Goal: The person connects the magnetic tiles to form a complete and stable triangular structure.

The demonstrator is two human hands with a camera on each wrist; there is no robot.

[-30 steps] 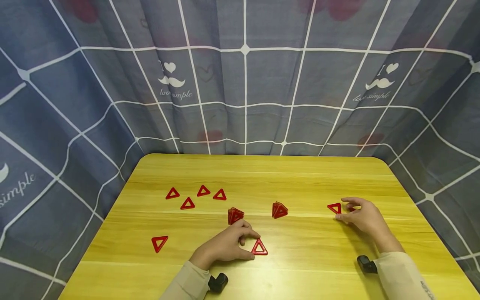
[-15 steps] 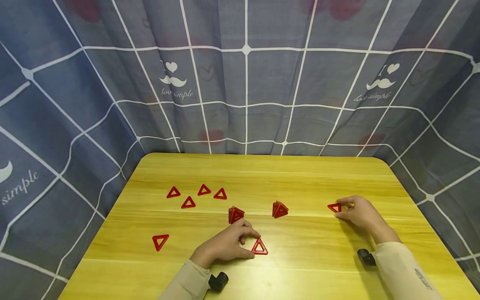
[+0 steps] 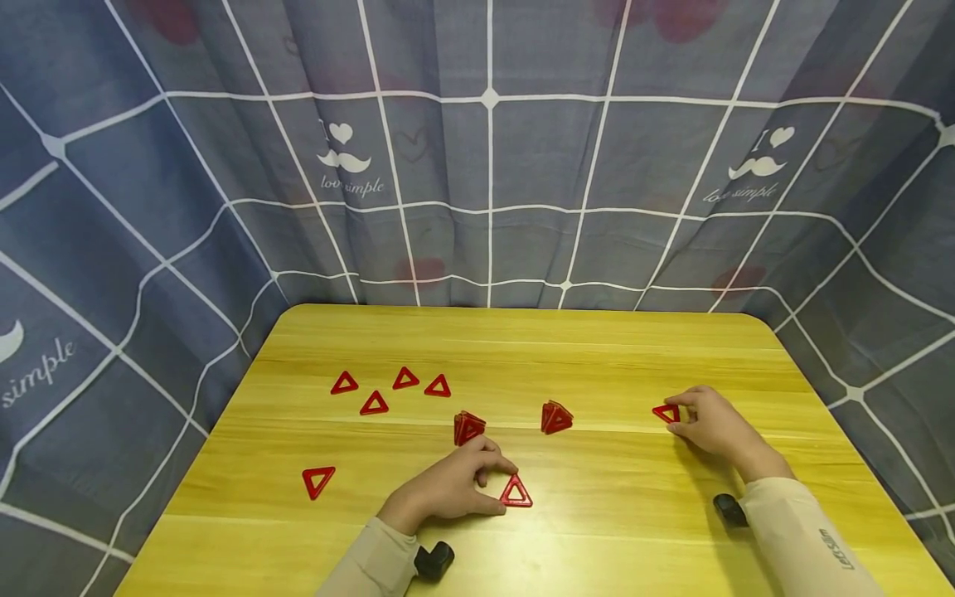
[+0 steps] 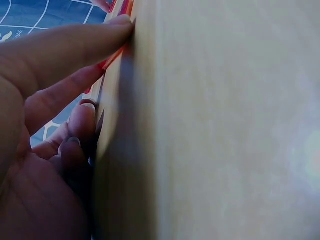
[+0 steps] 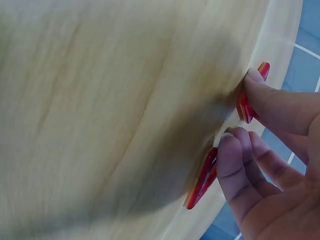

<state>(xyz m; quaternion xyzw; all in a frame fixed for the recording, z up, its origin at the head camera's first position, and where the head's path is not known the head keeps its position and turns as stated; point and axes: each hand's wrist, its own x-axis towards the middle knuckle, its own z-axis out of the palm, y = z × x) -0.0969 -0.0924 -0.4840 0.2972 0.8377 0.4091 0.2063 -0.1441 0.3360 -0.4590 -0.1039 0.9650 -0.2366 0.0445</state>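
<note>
Thumb and index finger of my left hand (image 3: 451, 487) pinch a red triangle frame (image 3: 527, 501) by its left side, flat on the table. In the left wrist view, the left hand's other fingers curl beneath. Over on the right, my right hand (image 3: 718, 427) holds another red triangle (image 3: 658, 411) between thumb and index finger. The right wrist view shows that triangle (image 5: 243, 107) beside the thumb, and a further red triangle (image 5: 202, 181) close to the curled fingers. In the head view the hand hides one of these.
Two small clusters of overlapping red triangles, a left cluster (image 3: 468, 428) and a right cluster (image 3: 556, 417), sit mid-table. Several loose triangles (image 3: 375, 404) lie back left, with a single triangle (image 3: 318, 482) nearer the front. A grey checked curtain (image 3: 488, 182) surrounds the wooden table (image 3: 597, 531).
My right hand has shifted slightly left and closed in around its triangle; the red piece seen earlier between its fingers is now covered. The left hand stays in place.
</note>
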